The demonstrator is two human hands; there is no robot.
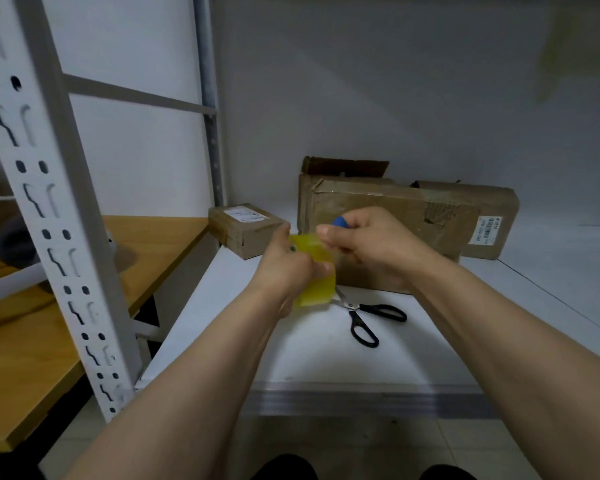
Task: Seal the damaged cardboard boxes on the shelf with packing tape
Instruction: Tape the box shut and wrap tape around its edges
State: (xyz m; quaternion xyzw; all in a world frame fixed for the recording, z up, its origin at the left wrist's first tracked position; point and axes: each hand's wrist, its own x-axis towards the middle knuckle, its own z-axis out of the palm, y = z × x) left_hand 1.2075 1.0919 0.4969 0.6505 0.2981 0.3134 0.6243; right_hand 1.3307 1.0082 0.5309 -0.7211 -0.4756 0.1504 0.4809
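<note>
Two bare forearms reach forward from the bottom edge, over pale floor tiles and the grey front lip of a white shelf. On the shelf board, just beyond the wrists, lies a pair of black-handled scissors, blades pointing away toward the hands.

Above the scissors the hands meet. The left hand grips a roll of translucent yellow packing tape, fingers wrapped round its side. The right hand is clenched round a small blue object, of which only the rounded top shows above the knuckles. Its thumb sits against the top edge of the tape roll. Whether it pinches a loose end of tape cannot be told.

Just behind the hands stands a large cardboard box, long and low, its front face torn and creased. To its left, set apart, is a small cardboard box with a white label on top. Behind the large box on the right, a third cardboard box shows a white barcode label on its end.

At far left, a white perforated shelf upright crosses in front of a wooden desk.
</note>
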